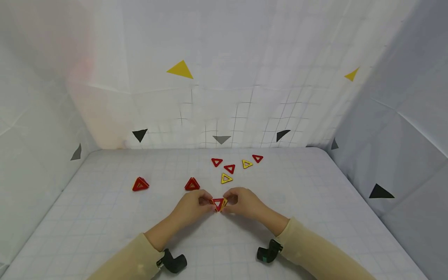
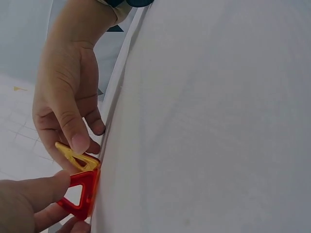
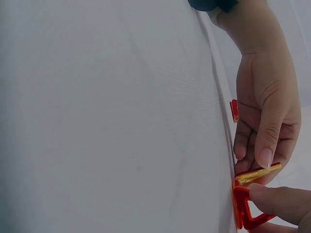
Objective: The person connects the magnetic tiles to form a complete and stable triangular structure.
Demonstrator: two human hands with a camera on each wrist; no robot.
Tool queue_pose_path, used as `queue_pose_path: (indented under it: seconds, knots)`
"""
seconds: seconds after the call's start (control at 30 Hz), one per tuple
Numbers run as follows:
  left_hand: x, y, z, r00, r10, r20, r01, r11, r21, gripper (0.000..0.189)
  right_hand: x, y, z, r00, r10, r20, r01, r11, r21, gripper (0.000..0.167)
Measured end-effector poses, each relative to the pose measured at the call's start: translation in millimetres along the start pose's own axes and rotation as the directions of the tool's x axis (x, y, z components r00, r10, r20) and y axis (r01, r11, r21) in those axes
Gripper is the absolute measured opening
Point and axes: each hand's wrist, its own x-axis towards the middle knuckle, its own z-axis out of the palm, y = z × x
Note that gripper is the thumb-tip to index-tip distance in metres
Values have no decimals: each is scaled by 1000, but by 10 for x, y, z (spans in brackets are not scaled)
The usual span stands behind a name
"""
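Observation:
In the head view, red and yellow open-centred triangular tiles [image 1: 222,200] stand joined at their edges near the table's middle. My left hand [image 1: 191,204] pinches their left side between thumb and fingertips. On the opposite side, my right hand [image 1: 245,203] pinches the yellow part. The left wrist view shows a yellow tile [image 2: 77,159] leaning at an angle beside a red tile [image 2: 82,199], with fingers on both. Seen from the right wrist, a red tile [image 3: 250,218] stands under my right thumb, and a yellow-edged tile [image 3: 260,173] tilts under my left thumb.
Two red pyramid shapes stand on the white table: one far left [image 1: 140,184], one just beyond my left hand [image 1: 192,184]. Farther back lie several loose triangles, including a yellow one [image 1: 226,179] and a red one [image 1: 230,168]. White cloth walls [image 1: 224,97] enclose the table.

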Motion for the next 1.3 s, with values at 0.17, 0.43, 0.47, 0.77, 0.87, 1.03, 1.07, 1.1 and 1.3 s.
queue_pose_path:
  seconds: [0.17,0.43,0.47,0.77,0.87,1.03,1.07,1.1,1.3]
  knots:
    - [9,-23,15,1000,-1,-12,1,1000,-15,21,9,4,10,999,-41,-20,41,999,-11,32]
    - [36,-76,16,1000,27,-5,-28,997,-68,22,38,26,4,996,-80,-36,81,997,1,28]
    - [41,-83,15,1000,24,0,-24,996,-81,22,44,31,6,996,-84,-34,84,996,2,28]
    - [77,-119,15,1000,24,19,-22,991,-128,20,66,13,-1,993,-114,-26,115,993,27,23]
    - [84,-112,15,1000,13,19,-10,991,-132,19,67,5,-3,992,-124,-27,124,992,23,22]
    - [92,-113,23,1000,2,20,0,992,-126,20,70,-4,-2,990,-140,-18,140,990,31,19]
    - [93,-113,25,1000,-1,20,3,992,-125,20,70,-6,-1,990,-142,-14,142,989,34,19]
    - [93,-114,27,1000,2,20,1,992,-124,20,70,-7,0,989,-145,-11,145,989,37,18]
    - [92,-102,30,1000,3,18,-1,992,-127,18,79,-8,3,989,-145,-8,145,989,33,17]
